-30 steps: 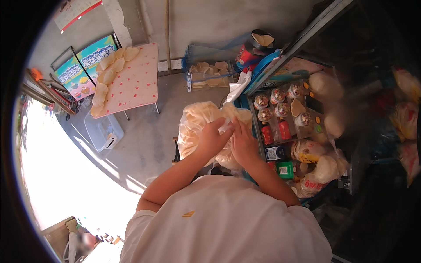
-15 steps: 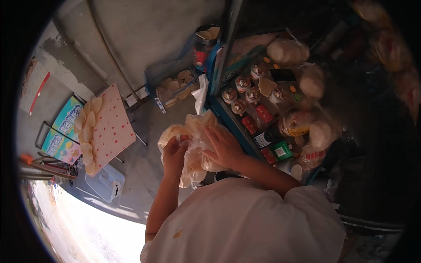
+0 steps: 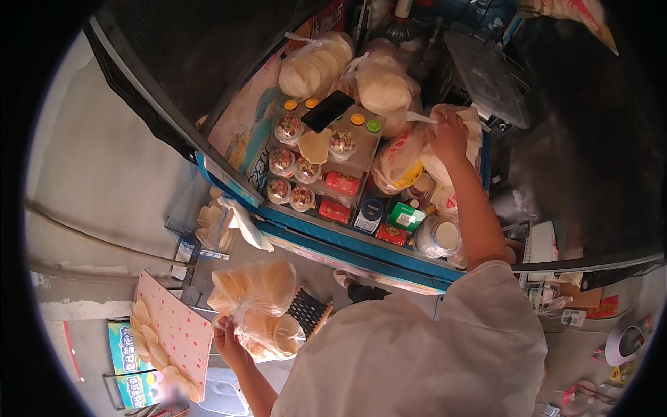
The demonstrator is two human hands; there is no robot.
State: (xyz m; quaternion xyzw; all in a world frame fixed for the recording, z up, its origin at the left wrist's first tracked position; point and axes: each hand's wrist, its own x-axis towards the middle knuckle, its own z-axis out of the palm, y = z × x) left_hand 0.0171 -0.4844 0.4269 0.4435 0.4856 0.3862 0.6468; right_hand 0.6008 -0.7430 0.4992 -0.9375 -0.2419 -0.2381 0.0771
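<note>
My left hand [image 3: 226, 335] is closed on the gathered plastic of a clear bag of wafers [image 3: 253, 288]. The bag hangs below the counter's front edge, its thin round tan wafers showing through. Over the right part of the counter, my right hand [image 3: 449, 136] has its fingers curled at the top of a whitish plastic bag [image 3: 436, 161]; part of that bag is hidden behind the hand. Two more tied bags of round wafers, one at the back left [image 3: 316, 66] and one at the back middle [image 3: 383, 87], stand on the counter.
Lidded cups with colourful topping [image 3: 303, 168], red cans [image 3: 342, 183], a black phone [image 3: 327, 111] and a white-lidded jar [image 3: 439, 236] crowd the counter. A pink spotted board [image 3: 174, 326] with wafers along its edge stands lower left. A blue frame edge [image 3: 347, 250] borders the counter.
The view has turned toward the counter. My right hand has left the bag of wafers and reached to a bag on the counter, while my left hand keeps hold, now lower left.
</note>
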